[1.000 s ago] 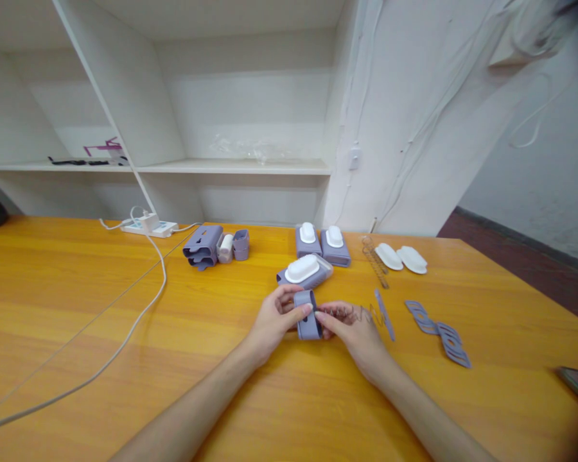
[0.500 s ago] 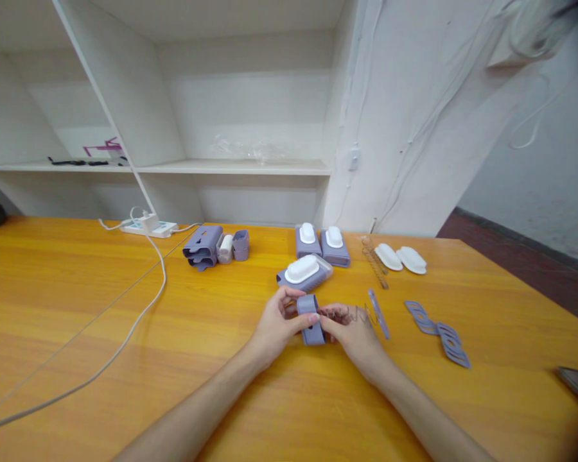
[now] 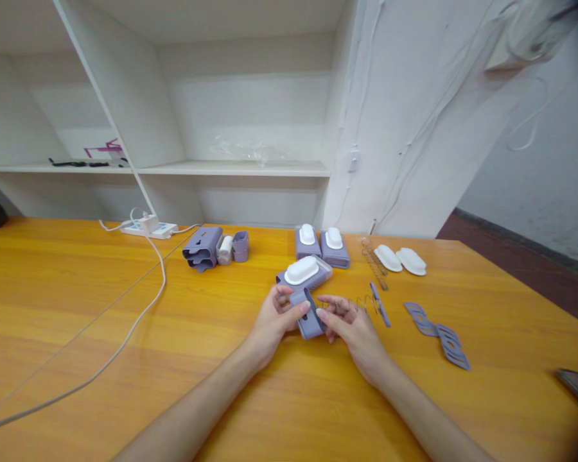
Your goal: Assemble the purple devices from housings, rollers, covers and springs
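Left hand [image 3: 275,326] grips a purple sleeve [image 3: 310,328] over the tabletop [image 3: 289,404]. Right hand [image 3: 354,330] pinches a wire spring [image 3: 365,303] beside the sleeve's open end; a purple plate [image 3: 380,305] stands at the spring's far end. Just behind lies a white-topped case [image 3: 302,271].

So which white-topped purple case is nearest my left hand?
The front case, set slantwise by your left hand; the other two sit side by side behind.
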Demonstrator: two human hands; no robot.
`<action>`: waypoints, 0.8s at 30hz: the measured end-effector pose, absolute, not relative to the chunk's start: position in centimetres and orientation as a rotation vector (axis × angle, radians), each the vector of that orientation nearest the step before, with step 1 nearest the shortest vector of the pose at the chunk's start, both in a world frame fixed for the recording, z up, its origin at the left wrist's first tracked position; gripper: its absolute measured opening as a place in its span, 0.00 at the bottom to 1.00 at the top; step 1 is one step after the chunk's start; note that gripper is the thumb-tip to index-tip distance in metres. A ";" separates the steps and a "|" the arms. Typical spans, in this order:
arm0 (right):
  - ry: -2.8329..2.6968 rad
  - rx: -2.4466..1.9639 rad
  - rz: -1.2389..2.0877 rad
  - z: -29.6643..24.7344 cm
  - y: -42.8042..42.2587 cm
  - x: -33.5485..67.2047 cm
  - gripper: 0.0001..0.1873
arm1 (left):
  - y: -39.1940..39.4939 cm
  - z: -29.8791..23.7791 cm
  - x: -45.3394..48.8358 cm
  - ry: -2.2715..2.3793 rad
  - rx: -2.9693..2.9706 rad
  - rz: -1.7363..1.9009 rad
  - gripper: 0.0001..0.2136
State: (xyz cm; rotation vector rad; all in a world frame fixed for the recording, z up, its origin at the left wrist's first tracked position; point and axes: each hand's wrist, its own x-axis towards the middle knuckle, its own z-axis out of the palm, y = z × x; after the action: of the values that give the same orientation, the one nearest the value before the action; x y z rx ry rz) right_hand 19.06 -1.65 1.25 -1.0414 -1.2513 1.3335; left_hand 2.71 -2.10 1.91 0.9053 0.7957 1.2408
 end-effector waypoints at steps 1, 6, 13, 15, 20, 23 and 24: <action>-1.238 -1.030 1.337 1.3 -1.7 19.0 0.23 | -2.2 2.1 2.7 0.782 0.888 1.250 0.20; -1.245 -1.005 1.339 1.3 -1.9 19.2 0.18 | -2.7 2.6 2.5 0.687 0.917 1.222 0.25; -1.242 -0.972 1.282 1.5 -2.3 19.2 0.12 | -2.0 2.2 1.8 0.634 1.097 1.146 0.37; -1.248 -0.984 1.258 1.6 -2.4 19.2 0.11 | -1.7 2.0 1.4 0.642 1.147 1.068 0.36; -1.229 -0.993 1.252 0.8 -2.2 19.5 0.11 | -1.3 1.1 1.1 0.713 1.156 0.895 0.27; -1.287 -0.952 1.286 0.6 -2.2 19.7 0.13 | -1.5 1.0 1.2 0.725 1.123 0.939 0.24; -1.308 -0.945 1.285 0.8 -2.3 19.7 0.14 | -1.5 1.1 1.2 0.730 1.109 0.977 0.24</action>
State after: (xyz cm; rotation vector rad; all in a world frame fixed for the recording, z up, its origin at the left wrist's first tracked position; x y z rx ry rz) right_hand 19.67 -2.27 0.77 -0.9449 -1.3083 1.2845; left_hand 1.18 -1.52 1.14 1.1089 0.7302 0.9770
